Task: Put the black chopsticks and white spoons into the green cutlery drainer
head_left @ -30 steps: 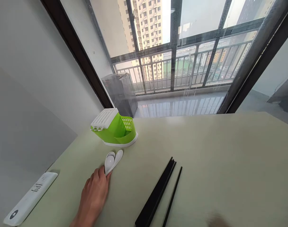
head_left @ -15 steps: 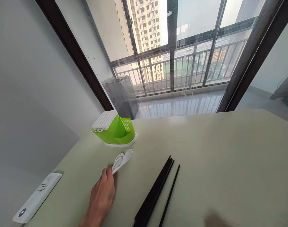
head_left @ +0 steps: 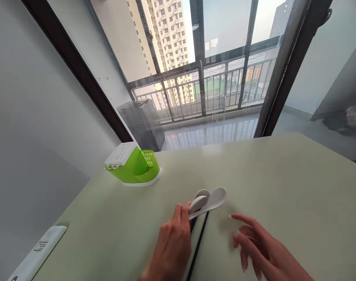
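Your left hand (head_left: 172, 246) now grips the two white spoons (head_left: 207, 201) by their handles, fingers closed around them, and has carried them well away from the green cutlery holder (head_left: 132, 168), lifted above the black chopsticks (head_left: 197, 246) instead of lying just in front of the holder as before. Your right hand (head_left: 262, 249) has come into view on the far side of the spoons from the holder, fingers spread open and empty over the bench (head_left: 298, 187).

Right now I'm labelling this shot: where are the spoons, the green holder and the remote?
spoons (head_left: 213, 199), head view, on the bowl of the front spoon.
green holder (head_left: 137, 168), head view, on its green side wall.
remote (head_left: 39, 249), head view, on its white face.
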Action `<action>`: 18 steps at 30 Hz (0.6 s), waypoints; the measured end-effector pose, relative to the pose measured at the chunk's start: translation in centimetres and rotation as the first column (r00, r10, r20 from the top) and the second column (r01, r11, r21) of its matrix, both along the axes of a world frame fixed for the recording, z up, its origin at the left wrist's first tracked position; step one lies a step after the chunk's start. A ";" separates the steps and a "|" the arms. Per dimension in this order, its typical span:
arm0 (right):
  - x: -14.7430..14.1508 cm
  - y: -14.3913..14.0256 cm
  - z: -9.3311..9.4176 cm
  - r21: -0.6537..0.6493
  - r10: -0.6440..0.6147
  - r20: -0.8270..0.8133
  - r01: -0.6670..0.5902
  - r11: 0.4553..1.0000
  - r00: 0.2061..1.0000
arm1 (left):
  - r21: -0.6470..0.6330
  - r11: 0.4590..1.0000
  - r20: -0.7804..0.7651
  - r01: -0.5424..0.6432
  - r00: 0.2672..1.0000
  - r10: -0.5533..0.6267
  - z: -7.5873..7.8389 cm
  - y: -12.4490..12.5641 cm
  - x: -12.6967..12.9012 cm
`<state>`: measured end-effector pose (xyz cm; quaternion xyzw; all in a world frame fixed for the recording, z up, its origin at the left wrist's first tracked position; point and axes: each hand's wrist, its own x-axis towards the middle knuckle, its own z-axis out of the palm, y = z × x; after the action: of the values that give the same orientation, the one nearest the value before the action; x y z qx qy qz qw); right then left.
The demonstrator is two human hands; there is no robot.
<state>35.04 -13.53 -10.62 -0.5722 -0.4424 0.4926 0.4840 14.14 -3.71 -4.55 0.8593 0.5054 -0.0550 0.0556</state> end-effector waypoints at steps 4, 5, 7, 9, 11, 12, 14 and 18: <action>1.1 4.2 2.0 -0.012 0.026 -0.127 -0.028 1.000 0.992 | -0.024 0.995 -0.038 0.097 0.995 -0.097 0.8 -0.6 2.9; 1.2 5.0 2.3 -0.003 0.018 -0.110 -0.018 1.000 0.994 | -0.030 0.994 -0.051 0.102 0.993 -0.103 0.9 -0.6 3.3; 1.6 6.0 2.5 0.016 0.000 -0.044 0.001 1.000 0.999 | -0.044 0.995 -0.061 0.088 0.994 -0.091 1.1 -0.7 3.7; 2.3 6.6 2.5 0.033 -0.013 0.019 0.013 0.999 1.000 | -0.052 0.998 -0.044 0.047 0.998 -0.049 1.4 -0.6 3.6; 3.2 6.9 2.4 0.046 -0.031 0.039 0.029 0.999 0.999 | -0.059 0.998 -0.002 0.006 1.000 -0.006 1.7 -0.4 3.2; 3.8 6.9 2.4 0.055 -0.049 0.033 0.047 0.997 0.998 | -0.070 0.998 0.026 -0.011 1.000 0.013 1.8 -0.2 2.9; 4.8 6.9 2.2 0.059 -0.104 0.017 0.103 0.993 0.994 | -0.112 0.993 0.100 -0.042 0.994 0.053 1.9 0.1 2.5; 5.3 6.5 1.3 0.012 -0.137 0.008 0.137 0.990 0.990 | -0.256 0.967 0.360 0.005 0.929 0.090 1.8 1.0 2.4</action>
<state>40.38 -7.06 -9.33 -0.6005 -0.4068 0.4532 0.5182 16.52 -2.72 -2.78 0.8290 0.4935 0.0445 0.2594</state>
